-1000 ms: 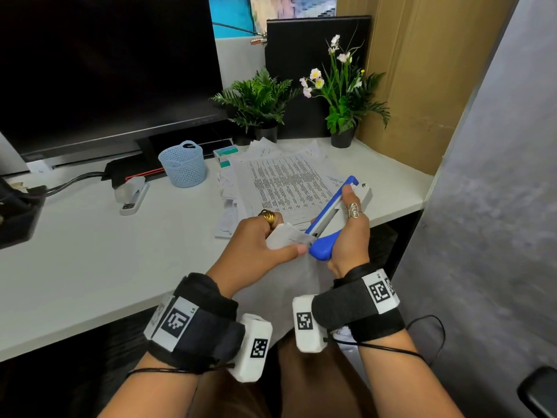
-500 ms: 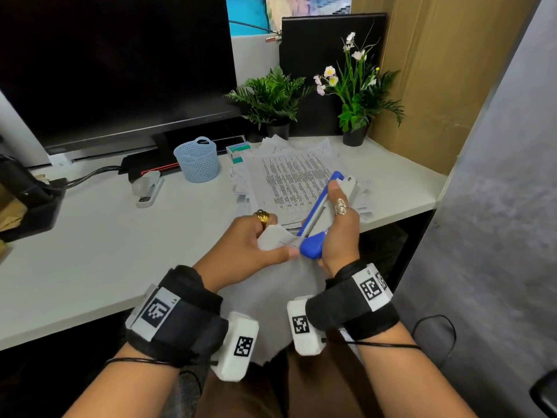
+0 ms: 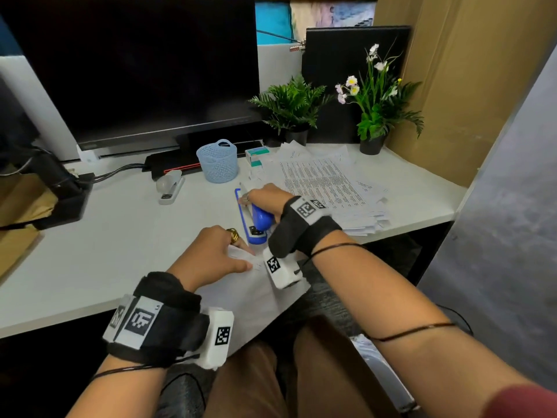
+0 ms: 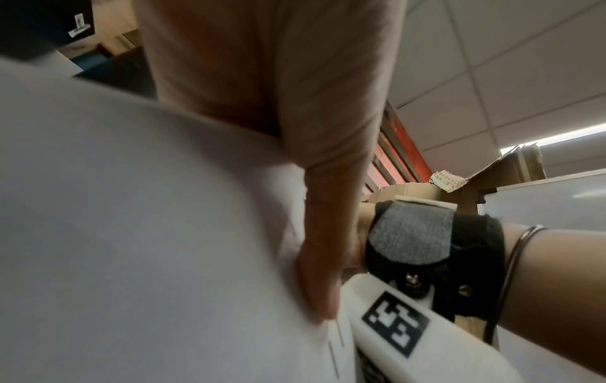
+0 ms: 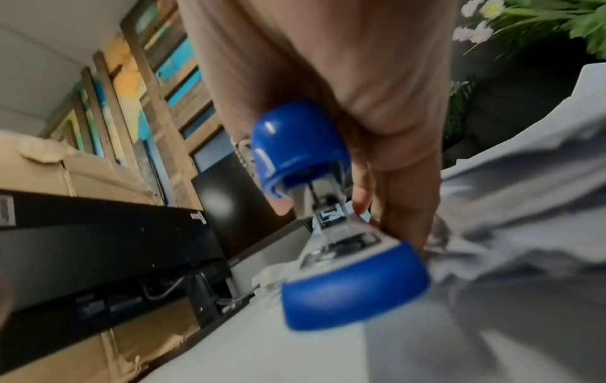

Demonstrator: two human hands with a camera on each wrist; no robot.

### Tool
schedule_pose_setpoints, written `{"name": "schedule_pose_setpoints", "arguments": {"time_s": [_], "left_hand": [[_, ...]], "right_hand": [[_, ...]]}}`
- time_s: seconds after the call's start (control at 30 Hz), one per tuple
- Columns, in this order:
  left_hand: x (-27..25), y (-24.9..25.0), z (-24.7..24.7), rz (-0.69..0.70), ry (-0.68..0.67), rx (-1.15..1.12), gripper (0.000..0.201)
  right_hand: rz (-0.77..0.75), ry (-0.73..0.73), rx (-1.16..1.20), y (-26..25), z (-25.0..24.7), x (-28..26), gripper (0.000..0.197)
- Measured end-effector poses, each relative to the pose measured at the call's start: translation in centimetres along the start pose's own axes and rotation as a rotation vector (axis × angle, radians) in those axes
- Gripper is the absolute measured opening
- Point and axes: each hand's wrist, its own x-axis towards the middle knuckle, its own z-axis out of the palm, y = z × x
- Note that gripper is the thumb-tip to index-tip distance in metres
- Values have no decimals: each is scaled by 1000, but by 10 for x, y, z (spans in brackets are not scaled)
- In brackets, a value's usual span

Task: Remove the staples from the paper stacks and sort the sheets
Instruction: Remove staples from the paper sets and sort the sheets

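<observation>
A white paper stack (image 3: 256,297) hangs over the desk's front edge, and my left hand (image 3: 238,257) pinches its top corner, thumb on top. In the left wrist view the thumb (image 4: 318,259) presses on the sheet (image 4: 131,233). Just beyond that corner, my right hand (image 3: 262,197) grips a blue and white stapler (image 3: 256,220) from above, its base low over or on the desk (image 3: 120,236). The right wrist view shows the stapler (image 5: 328,207) with its jaws apart, fingers (image 5: 403,207) wrapped round its far side. No staple is discernible.
A spread pile of printed sheets (image 3: 325,182) lies at the right back. A blue mesh basket (image 3: 217,161), a small staple box (image 3: 256,155) and a white stapler (image 3: 170,188) stand before the monitor (image 3: 135,70). Two potted plants (image 3: 295,116) fill the back corner.
My right hand has swung the blue stapler away from the paper corner, leftward and down toward the desk. My left hand has lowered the paper to the desk edge.
</observation>
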Motion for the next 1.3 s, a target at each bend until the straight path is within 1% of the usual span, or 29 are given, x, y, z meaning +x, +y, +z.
{"name": "schedule_pose_setpoints", "arguments": {"time_s": [0.1,0.13,0.23,0.33,0.43,0.53,0.6,0.63,0.67,0.73,0.77,0.83,0.9,0.93,1.0,1.07,1.1,1.17,1.23,1.3], "left_hand": [[2,-10,4,-96,0,74,30],[2,-12,5,-106,-3,78,31],[0,-14,6,-105,-36,93,27],[-1,-18,6,-112,-18,94,25],[0,-23,7,-119,-1,92,25],[3,-26,8,-120,7,104,22],[4,-25,9,-116,23,107,20],[4,-26,9,-111,35,106,18],[4,-27,9,-102,48,101,17],[5,-27,7,-80,80,92,15],[5,-26,7,-73,96,85,16],[7,-21,7,-45,122,48,18],[11,-11,10,6,166,3,17],[13,-5,12,37,191,-34,19],[17,9,17,99,230,-128,21],[19,23,25,188,225,-245,6],[19,28,29,244,226,-273,3],[20,33,37,374,248,-289,8],[18,38,46,477,261,-229,8],[17,43,56,516,279,-193,24]], "right_hand": [[-3,-44,-264,2,10,10,34],[1,-47,-328,4,13,12,37],[-25,6,-418,10,23,18,42],[-70,54,-500,14,30,25,46],[-115,39,-596,16,30,31,51],[-104,-15,-663,18,30,35,60],[-124,-24,-631,19,28,30,59],[-162,-5,-562,19,25,26,57],[-218,31,-455,19,20,18,51],[-354,114,-223,22,3,-3,34],[-412,120,-143,27,-6,-17,25],[-470,47,-69,45,-21,-45,14],[-480,-35,-78,72,-31,-65,22],[-487,-35,-132,84,-35,-71,27],[-518,63,-214,105,-40,-77,28],[-563,228,-164,118,-50,-83,27],[-589,299,-123,122,-55,-86,26],[-648,396,-68,129,-67,-93,22],[-802,461,-90,134,-78,-100,12],[-919,509,-128,139,-89,-106,13]]}}
